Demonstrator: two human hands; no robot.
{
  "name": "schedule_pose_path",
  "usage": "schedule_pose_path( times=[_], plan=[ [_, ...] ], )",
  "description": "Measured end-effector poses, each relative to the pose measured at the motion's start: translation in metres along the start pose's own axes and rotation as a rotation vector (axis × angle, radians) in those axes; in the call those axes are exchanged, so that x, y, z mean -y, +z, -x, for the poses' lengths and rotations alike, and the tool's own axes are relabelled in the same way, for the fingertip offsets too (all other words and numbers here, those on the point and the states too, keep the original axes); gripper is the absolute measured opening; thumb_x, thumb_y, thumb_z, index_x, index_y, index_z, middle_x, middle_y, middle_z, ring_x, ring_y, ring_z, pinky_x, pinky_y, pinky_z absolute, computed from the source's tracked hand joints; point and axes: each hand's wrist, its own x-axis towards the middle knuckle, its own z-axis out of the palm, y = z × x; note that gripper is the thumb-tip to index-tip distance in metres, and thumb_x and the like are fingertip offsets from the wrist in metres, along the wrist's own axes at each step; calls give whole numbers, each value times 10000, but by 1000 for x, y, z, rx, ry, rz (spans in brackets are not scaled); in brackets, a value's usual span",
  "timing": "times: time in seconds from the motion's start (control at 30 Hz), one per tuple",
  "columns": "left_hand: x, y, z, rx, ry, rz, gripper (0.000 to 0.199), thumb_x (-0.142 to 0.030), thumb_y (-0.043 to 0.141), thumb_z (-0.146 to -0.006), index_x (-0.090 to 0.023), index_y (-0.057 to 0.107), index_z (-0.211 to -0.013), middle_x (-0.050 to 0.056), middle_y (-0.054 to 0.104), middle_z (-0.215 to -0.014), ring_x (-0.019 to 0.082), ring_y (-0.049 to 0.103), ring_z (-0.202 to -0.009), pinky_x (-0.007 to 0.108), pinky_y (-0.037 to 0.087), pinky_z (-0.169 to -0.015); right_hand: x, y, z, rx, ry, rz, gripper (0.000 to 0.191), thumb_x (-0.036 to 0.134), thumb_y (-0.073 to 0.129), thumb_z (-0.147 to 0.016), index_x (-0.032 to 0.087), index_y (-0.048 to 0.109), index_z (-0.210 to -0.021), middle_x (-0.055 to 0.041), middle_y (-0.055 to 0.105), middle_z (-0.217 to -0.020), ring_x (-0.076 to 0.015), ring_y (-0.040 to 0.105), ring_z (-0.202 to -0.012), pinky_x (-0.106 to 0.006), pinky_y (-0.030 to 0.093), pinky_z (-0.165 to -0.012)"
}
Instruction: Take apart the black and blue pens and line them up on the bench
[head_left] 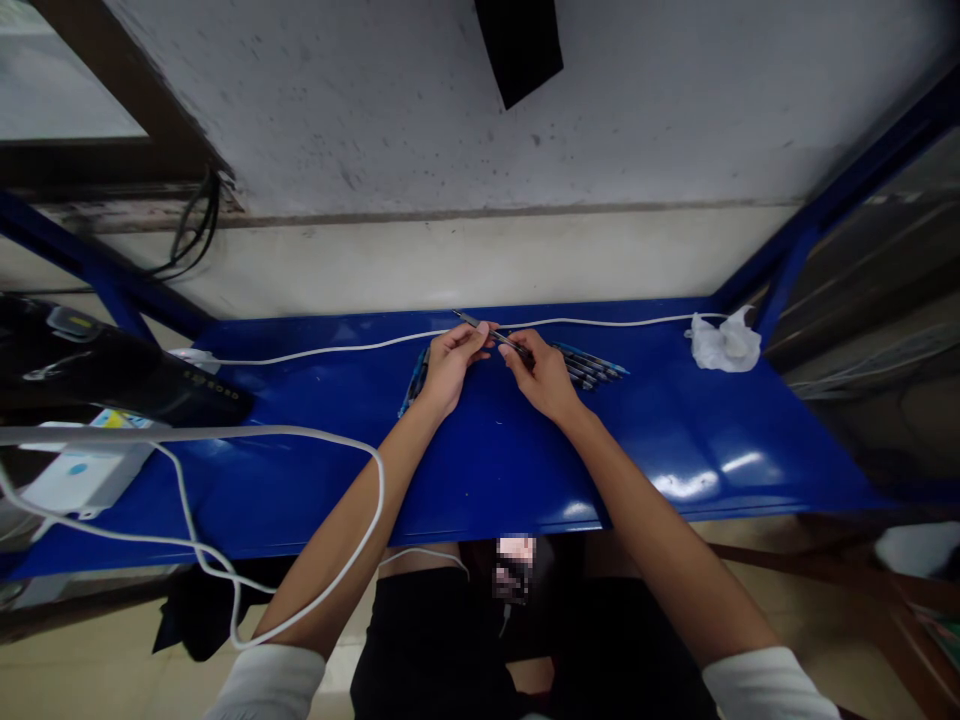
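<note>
A slim pen (468, 319) is held in the air above the far half of a blue table (495, 470), slanted so that its pointed end is directed toward the wall (450, 140) and to the left. It is pinched near that end between thumb and fingers of the left hand (448, 370), while its other end is grasped by the fingers of the right hand (546, 378); the grip there is partly hidden by the fingers themselves. A group of blue-and-dark pens (412, 386) is seen just beside the left hand, partly covered by it, and a second cluster of pens (592, 365) is laid out just to the right of the right hand. Behind both hands a white cable (322, 353) is stretched along the table's back edge. A crumpled white plastic bag (724, 342) is placed near the far right corner.
</note>
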Motion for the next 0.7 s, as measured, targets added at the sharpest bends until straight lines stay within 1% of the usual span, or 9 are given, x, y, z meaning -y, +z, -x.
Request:
schedule_pose_path(
  times=[0.07,0.17,0.2,0.33,0.43,0.5,0.63,0.7],
  plan=[
    [0,0,0,1,-1,2,313,-530,922,-873,-223,865,-899,91,832,-1232,182,725,-955,292,562,-798,0,0,0,0,-2,-12,340,584,577,-1130,248,624,-1109,-14,742,-870,-177,623,-667,-330,467,-702],
    [0,0,0,3,2,0,313,-526,905,-897,-217,856,-880,94,830,-1238,185,729,-956,303,564,-805,0,0,0,27,0,-24,362,554,500,-1168,251,618,-1008,-4,719,-823,-161,594,-636,-324,456,-700],
    [0,0,0,2,2,1,307,-519,904,-901,-217,855,-877,95,830,-1237,185,730,-951,307,564,-806,0,1,0,24,2,-23,364,559,505,-1166,252,618,-1006,-4,718,-828,-162,596,-643,-325,457,-704],
    [0,0,0,-7,1,10,278,-495,904,-903,-220,860,-901,96,831,-1244,181,734,-939,309,557,-800,0,1,0,-10,6,-38,315,575,607,-1117,260,596,-1112,-5,734,-871,-175,628,-688,-328,469,-720],
    [0,0,0,-11,2,13,288,-501,904,-899,-217,856,-886,97,833,-1245,178,730,-935,304,559,-799,0,0,0,10,4,-40,325,555,540,-1147,256,594,-1032,-6,727,-845,-164,594,-661,-329,460,-717],
    [0,0,0,-12,5,17,293,-502,907,-894,-214,857,-874,98,834,-1242,174,725,-930,298,560,-798,1,0,0,14,10,-42,352,555,507,-1158,251,605,-1011,-8,715,-842,-159,572,-655,-329,449,-712],
    [-1,0,0,-14,8,31,292,-503,917,-883,-215,867,-871,100,833,-1243,171,723,-926,291,555,-790,1,2,0,-24,5,-36,351,587,599,-1118,241,640,-1071,9,661,-827,-160,553,-674,-324,427,-701],
    [0,0,0,-12,6,30,293,-504,920,-880,-216,870,-871,98,834,-1224,171,724,-927,290,555,-792,2,1,0,-16,6,-37,370,589,594,-1121,235,657,-1035,23,614,-776,-153,515,-653,-324,407,-689]
  ],
)
